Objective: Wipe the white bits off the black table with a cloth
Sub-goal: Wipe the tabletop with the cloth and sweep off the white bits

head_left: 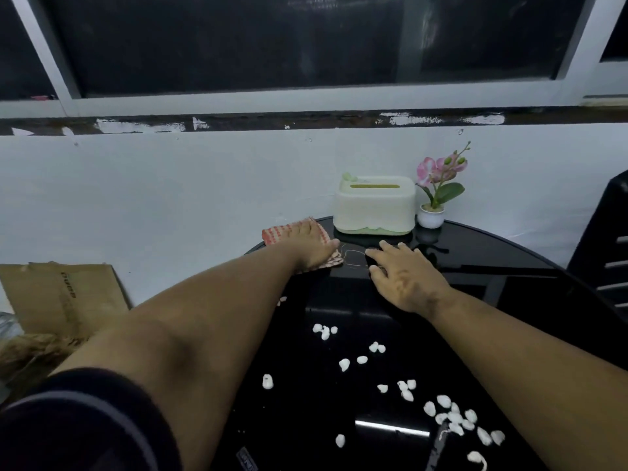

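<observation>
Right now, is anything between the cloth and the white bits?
Nothing visible. The left hand presses the cloth at the table's far edge; bare black surface runs toward the white bits. The tissue box stands aside.

Both bare arms stretch forward, away from the person. The left hand (311, 248) lies palm down with its fingers straight, pressed flat at the far left (a dark sleeve covers the upper arm near the shoulder). The right hand (406, 275) rests palm down too, fingers spread and nearly straight, just beside the left hand, holding nothing.
</observation>
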